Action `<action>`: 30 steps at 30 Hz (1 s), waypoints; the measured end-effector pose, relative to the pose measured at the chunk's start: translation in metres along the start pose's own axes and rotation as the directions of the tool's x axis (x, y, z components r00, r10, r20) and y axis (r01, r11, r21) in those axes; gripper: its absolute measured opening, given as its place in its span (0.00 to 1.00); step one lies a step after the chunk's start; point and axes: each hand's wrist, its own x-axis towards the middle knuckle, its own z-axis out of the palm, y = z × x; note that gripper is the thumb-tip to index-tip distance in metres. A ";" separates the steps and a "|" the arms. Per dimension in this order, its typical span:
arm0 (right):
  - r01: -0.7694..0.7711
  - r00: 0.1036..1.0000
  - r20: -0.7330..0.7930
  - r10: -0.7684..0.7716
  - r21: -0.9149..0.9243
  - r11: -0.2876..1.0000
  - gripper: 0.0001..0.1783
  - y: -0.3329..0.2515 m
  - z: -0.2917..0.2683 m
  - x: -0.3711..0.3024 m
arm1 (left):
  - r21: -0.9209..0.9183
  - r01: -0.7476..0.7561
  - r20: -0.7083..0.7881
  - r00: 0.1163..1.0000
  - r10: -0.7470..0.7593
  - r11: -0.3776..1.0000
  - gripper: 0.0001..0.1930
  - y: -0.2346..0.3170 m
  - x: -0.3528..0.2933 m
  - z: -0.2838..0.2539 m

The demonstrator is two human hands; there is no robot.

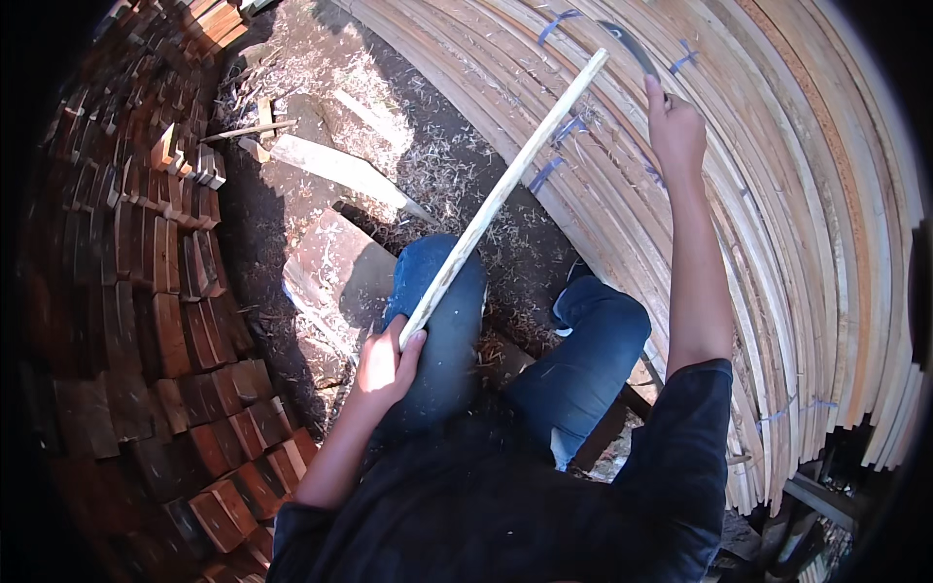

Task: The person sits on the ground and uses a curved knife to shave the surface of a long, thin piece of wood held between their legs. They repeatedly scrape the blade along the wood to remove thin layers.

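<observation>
My left hand (pixel 387 364) is closed around the lower end of a long, pale wooden stick (pixel 507 185), its thumb lying along the wood. The stick slants up and to the right across my left knee. My right hand (pixel 677 134) is raised beyond the stick's far end, gripping a curved-bladed knife (pixel 632 45). Its dark blade arcs up and left, close to the tip of the stick; whether the two touch I cannot tell. The knife's handle is mostly hidden inside my fist.
Stacked cut wood blocks (pixel 175 330) form a wall on the left. Long bundled wooden strips (pixel 797 194), tied with blue bands, fill the right. Shavings cover the ground (pixel 447 165), where a flat board (pixel 340 173) and a wide plank (pixel 335 253) lie beyond my knees.
</observation>
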 end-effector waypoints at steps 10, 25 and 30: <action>-0.318 0.932 0.253 0.258 0.232 0.919 0.39 0.004 0.009 -0.078 | -0.053 0.016 0.032 0.999 -0.014 0.998 0.12 0.002 -0.012 -0.003; -0.859 0.505 0.791 0.345 0.419 0.295 0.18 -0.011 0.069 -0.315 | 0.040 -0.097 -0.082 0.992 0.100 0.994 0.16 -0.002 -0.033 -0.003; -0.838 0.546 0.753 0.369 0.484 0.253 0.16 -0.001 0.058 -0.309 | -0.048 0.001 -0.019 1.000 -0.002 0.999 0.16 0.006 -0.050 -0.009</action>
